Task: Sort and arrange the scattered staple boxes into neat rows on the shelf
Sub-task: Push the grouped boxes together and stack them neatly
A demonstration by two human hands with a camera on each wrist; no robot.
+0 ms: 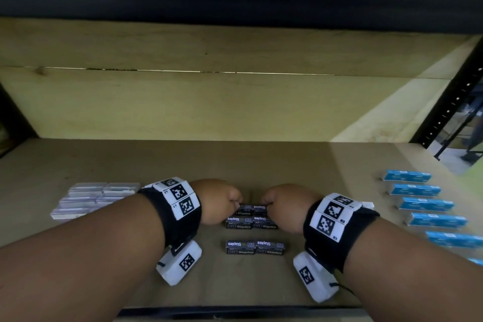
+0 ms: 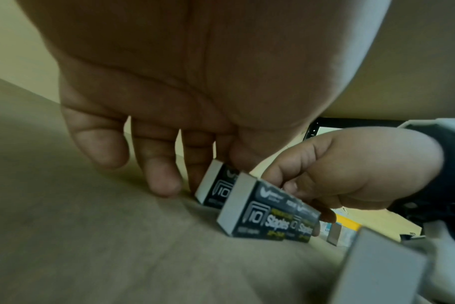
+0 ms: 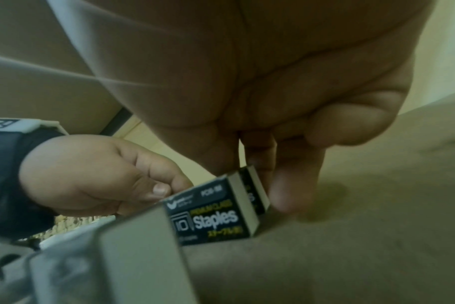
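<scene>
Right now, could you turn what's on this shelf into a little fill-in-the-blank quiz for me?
1. The word printed on the dark boxes in the middle of the shelf is ____.
2. The boxes lined up at the right edge are coloured ____.
3. The left hand and right hand both hold the dark pair that lies ____ from the person.
4. The pale boxes lie beyond the ____ forearm.

Missing words: Staples; blue; farthest; left

Black staple boxes (image 1: 252, 222) lettered "Staples", flat in paired rows mid-shelf (image 1: 235, 165), front pair (image 1: 254, 247) set apart, white boxes (image 1: 91, 198) grouped at left, blue boxes (image 1: 428, 204) in a spaced column at right
</scene>
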